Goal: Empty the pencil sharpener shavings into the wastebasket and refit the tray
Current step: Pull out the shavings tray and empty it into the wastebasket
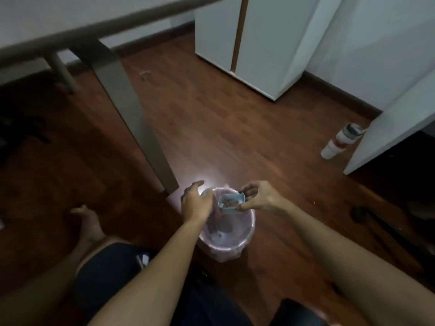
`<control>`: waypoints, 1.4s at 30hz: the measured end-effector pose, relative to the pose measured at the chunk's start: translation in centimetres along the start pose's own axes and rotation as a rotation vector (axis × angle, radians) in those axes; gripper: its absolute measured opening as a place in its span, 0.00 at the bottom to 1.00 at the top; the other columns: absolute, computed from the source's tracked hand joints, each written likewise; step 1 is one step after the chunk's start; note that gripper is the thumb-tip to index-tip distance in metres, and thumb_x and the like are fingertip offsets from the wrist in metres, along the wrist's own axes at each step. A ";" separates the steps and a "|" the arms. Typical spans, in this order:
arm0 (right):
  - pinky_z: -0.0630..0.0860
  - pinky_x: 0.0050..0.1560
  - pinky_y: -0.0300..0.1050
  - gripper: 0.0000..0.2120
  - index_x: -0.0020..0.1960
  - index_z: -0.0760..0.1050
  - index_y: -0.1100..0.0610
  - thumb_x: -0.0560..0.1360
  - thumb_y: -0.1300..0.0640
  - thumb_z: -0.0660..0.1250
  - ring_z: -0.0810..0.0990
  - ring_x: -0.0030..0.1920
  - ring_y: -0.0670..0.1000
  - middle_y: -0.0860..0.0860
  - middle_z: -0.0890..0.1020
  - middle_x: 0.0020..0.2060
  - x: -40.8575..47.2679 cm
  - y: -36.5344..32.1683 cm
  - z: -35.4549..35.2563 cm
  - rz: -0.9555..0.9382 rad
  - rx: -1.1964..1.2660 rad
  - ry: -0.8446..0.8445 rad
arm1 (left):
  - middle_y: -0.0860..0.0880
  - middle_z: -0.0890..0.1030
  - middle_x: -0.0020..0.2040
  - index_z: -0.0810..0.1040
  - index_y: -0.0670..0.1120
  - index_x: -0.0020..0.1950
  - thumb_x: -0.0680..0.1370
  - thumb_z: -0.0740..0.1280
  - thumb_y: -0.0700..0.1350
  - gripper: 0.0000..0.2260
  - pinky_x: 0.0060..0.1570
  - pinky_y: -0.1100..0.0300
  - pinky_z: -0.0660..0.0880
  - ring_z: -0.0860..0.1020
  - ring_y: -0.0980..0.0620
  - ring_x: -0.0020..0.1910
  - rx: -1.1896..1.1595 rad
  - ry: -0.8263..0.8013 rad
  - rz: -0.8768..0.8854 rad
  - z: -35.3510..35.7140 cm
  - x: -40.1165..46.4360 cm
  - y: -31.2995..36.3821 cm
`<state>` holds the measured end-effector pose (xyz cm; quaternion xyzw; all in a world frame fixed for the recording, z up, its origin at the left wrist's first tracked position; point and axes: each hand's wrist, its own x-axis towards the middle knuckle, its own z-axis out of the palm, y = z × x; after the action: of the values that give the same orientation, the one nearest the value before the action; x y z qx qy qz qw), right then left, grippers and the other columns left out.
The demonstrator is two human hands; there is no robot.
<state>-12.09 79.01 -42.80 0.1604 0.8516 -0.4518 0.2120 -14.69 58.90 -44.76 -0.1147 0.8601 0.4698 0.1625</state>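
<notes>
A small pale blue tray (229,203) with brownish shavings in it hangs over the mouth of a pink lined wastebasket (244,245) on the wooden floor. My right hand (260,196) pinches the tray at its right end, thumb below and fingers above. My left hand (195,201) hovers over the basket's left rim with fingers spread and nothing in it. The tray sits roughly level, its open side facing up. The sharpener body is not in view.
A grey table leg (131,118) slants down to the floor just left of the basket. A white cabinet (254,43) stands at the back. A white bottle (341,142) lies at the right by a white panel. My bare foot (87,222) rests at the left.
</notes>
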 end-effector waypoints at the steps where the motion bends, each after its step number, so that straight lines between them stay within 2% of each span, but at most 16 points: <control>1: 0.79 0.40 0.37 0.24 0.54 0.81 0.60 0.60 0.61 0.82 0.84 0.41 0.49 0.52 0.85 0.43 0.8 1.2 0.8 0.021 -0.046 -0.015 | 0.46 0.77 0.67 0.75 0.51 0.66 0.75 0.66 0.52 0.20 0.64 0.56 0.69 0.72 0.44 0.68 0.022 0.008 -0.029 0.7 0.4 -1.6; 5: 0.78 0.42 0.34 0.26 0.56 0.82 0.56 0.60 0.53 0.81 0.84 0.42 0.46 0.50 0.86 0.44 3.4 4.2 3.7 0.040 -0.254 -0.026 | 0.42 0.72 0.70 0.66 0.53 0.74 0.77 0.64 0.51 0.24 0.61 0.50 0.71 0.73 0.39 0.67 0.095 -0.026 -0.206 2.5 1.9 -6.9; 8: 0.67 0.38 0.31 0.25 0.57 0.81 0.54 0.62 0.48 0.78 0.77 0.42 0.45 0.48 0.83 0.43 5.2 5.2 5.6 0.000 -0.418 -0.059 | 0.41 0.67 0.74 0.57 0.55 0.77 0.80 0.61 0.47 0.26 0.62 0.50 0.71 0.71 0.39 0.70 0.067 -0.115 -0.282 3.7 3.5 -8.4; 11: 0.68 0.43 0.29 0.24 0.55 0.81 0.51 0.61 0.45 0.78 0.77 0.45 0.44 0.44 0.80 0.44 7.1 6.4 7.6 0.015 -0.426 -0.079 | 0.45 0.66 0.75 0.61 0.55 0.76 0.80 0.58 0.40 0.25 0.61 0.56 0.70 0.70 0.42 0.71 -0.073 -0.111 -0.309 4.4 4.4 -9.1; 14: 0.72 0.45 0.39 0.27 0.51 0.81 0.52 0.57 0.39 0.76 0.78 0.44 0.48 0.46 0.80 0.42 9.2 7.9 9.7 0.066 -0.490 -0.095 | 0.47 0.71 0.73 0.68 0.51 0.73 0.79 0.56 0.36 0.22 0.54 0.62 0.67 0.72 0.43 0.69 -0.159 -0.079 -0.331 4.7 4.8 -9.4; 16: 0.69 0.44 0.41 0.24 0.50 0.80 0.55 0.61 0.40 0.76 0.76 0.42 0.49 0.47 0.78 0.40 10.1 8.3 10.9 0.130 -0.569 -0.099 | 0.46 0.74 0.70 0.71 0.50 0.70 0.79 0.55 0.35 0.22 0.53 0.62 0.67 0.73 0.43 0.68 -0.168 -0.070 -0.325 4.8 5.1 -9.3; 18: 0.71 0.44 0.43 0.23 0.52 0.79 0.57 0.66 0.41 0.75 0.79 0.44 0.51 0.48 0.81 0.43 10.7 8.9 12.1 0.175 -0.612 -0.130 | 0.47 0.76 0.69 0.73 0.50 0.68 0.78 0.54 0.34 0.22 0.53 0.62 0.67 0.74 0.43 0.66 -0.170 -0.062 -0.313 4.7 5.1 -9.1; 20: 0.74 0.49 0.45 0.23 0.56 0.78 0.58 0.70 0.44 0.73 0.81 0.50 0.54 0.53 0.83 0.51 11.4 9.8 13.3 0.217 -0.607 -0.163 | 0.47 0.77 0.68 0.75 0.49 0.67 0.78 0.52 0.33 0.23 0.53 0.63 0.68 0.75 0.43 0.66 -0.160 -0.053 -0.301 4.6 4.9 -8.9; 22: 0.73 0.57 0.50 0.23 0.62 0.75 0.63 0.73 0.49 0.71 0.78 0.59 0.60 0.61 0.80 0.59 12.0 10.3 14.2 0.280 -0.597 -0.172 | 0.47 0.77 0.67 0.76 0.49 0.67 0.78 0.52 0.33 0.23 0.52 0.63 0.67 0.75 0.43 0.66 -0.157 -0.039 -0.293 4.5 4.6 -8.7; 24: 0.72 0.61 0.53 0.25 0.65 0.73 0.66 0.74 0.51 0.70 0.75 0.63 0.64 0.64 0.77 0.63 12.5 10.4 15.1 0.324 -0.593 -0.170 | 0.47 0.77 0.67 0.75 0.48 0.67 0.79 0.52 0.32 0.23 0.52 0.65 0.67 0.75 0.43 0.66 -0.158 -0.031 -0.295 4.5 4.4 -8.5; 28: 0.74 0.59 0.53 0.23 0.62 0.75 0.65 0.74 0.49 0.69 0.78 0.59 0.63 0.62 0.79 0.58 13.1 10.5 16.8 0.336 -0.568 -0.184 | 0.47 0.77 0.68 0.75 0.50 0.67 0.80 0.52 0.34 0.22 0.52 0.64 0.68 0.75 0.44 0.66 -0.162 -0.033 -0.316 4.5 4.4 -8.2; 31: 0.78 0.57 0.51 0.19 0.58 0.79 0.60 0.75 0.48 0.68 0.82 0.50 0.56 0.55 0.84 0.49 13.3 10.6 17.4 0.334 -0.566 -0.175 | 0.47 0.76 0.69 0.75 0.50 0.68 0.80 0.52 0.33 0.23 0.52 0.64 0.67 0.75 0.43 0.66 -0.143 -0.041 -0.301 4.4 4.3 -8.0; 37: 0.79 0.56 0.50 0.11 0.51 0.78 0.55 0.75 0.48 0.68 0.83 0.45 0.53 0.53 0.84 0.46 13.8 10.8 17.8 0.350 -0.554 -0.150 | 0.46 0.76 0.69 0.74 0.49 0.68 0.80 0.51 0.33 0.22 0.52 0.64 0.69 0.75 0.44 0.66 -0.155 -0.041 -0.308 4.5 4.3 -8.1; 39: 0.79 0.56 0.49 0.11 0.53 0.78 0.57 0.76 0.50 0.68 0.83 0.47 0.54 0.55 0.84 0.48 13.4 9.9 17.3 0.360 -0.527 -0.145 | 0.46 0.74 0.70 0.72 0.49 0.70 0.80 0.51 0.33 0.23 0.53 0.64 0.69 0.74 0.43 0.67 -0.149 -0.046 -0.322 4.5 4.4 -8.2; 42: 0.75 0.58 0.53 0.22 0.60 0.76 0.64 0.75 0.49 0.69 0.79 0.58 0.62 0.62 0.80 0.57 12.3 8.0 16.1 0.333 -0.542 -0.150 | 0.45 0.71 0.73 0.68 0.51 0.73 0.80 0.52 0.34 0.24 0.62 0.57 0.70 0.72 0.42 0.69 -0.131 -0.066 -0.354 4.4 4.8 -8.4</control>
<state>-15.49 70.89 -62.71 0.2014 0.8848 -0.1784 0.3804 -15.46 57.94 -55.34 -0.2593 0.7883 0.4922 0.2629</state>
